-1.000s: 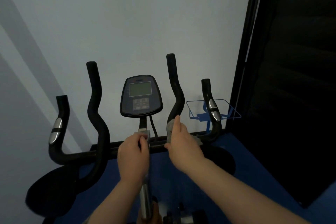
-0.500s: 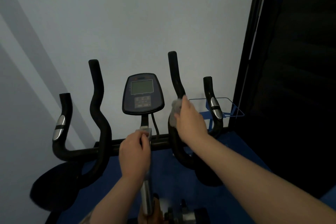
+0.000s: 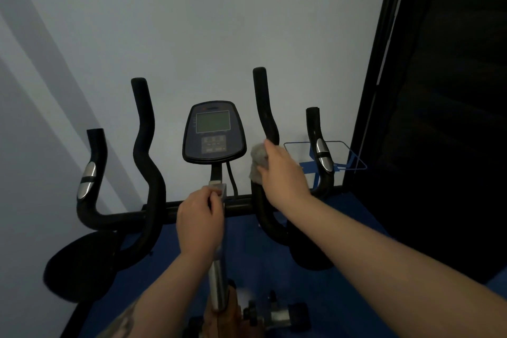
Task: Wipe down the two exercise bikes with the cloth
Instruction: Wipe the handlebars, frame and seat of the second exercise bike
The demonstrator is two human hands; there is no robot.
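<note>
View from above the handlebars of one exercise bike [image 3: 153, 211], which stands against a pale wall [image 3: 192, 22]. The person's right hand [image 3: 282, 173] grasps a grey cloth [image 3: 258, 163], its fingers curled round the cloth and round the inner right handlebar [image 3: 264, 118], about halfway up the black upright, just right of the console [image 3: 213, 133]. The cloth is bunched between the palm and the bar, with a loose corner hanging on the console side. The left hand [image 3: 199, 225] is clenched on the top of the silver centre post [image 3: 218, 282], at the grey bracket [image 3: 218, 191] just below the console stem; the thumb lies against the bracket. The inner left handlebar [image 3: 144, 151] and both outer grips, left [image 3: 90, 173] and right [image 3: 319, 145], each with a silver sensor plate, are untouched. A blue wire rack [image 3: 343, 156] stands behind the right outer grip, beside a dark doorway [image 3: 439, 118]. The floor [image 3: 247, 261] under the bike is blue. Only this one bike is in view.
</note>
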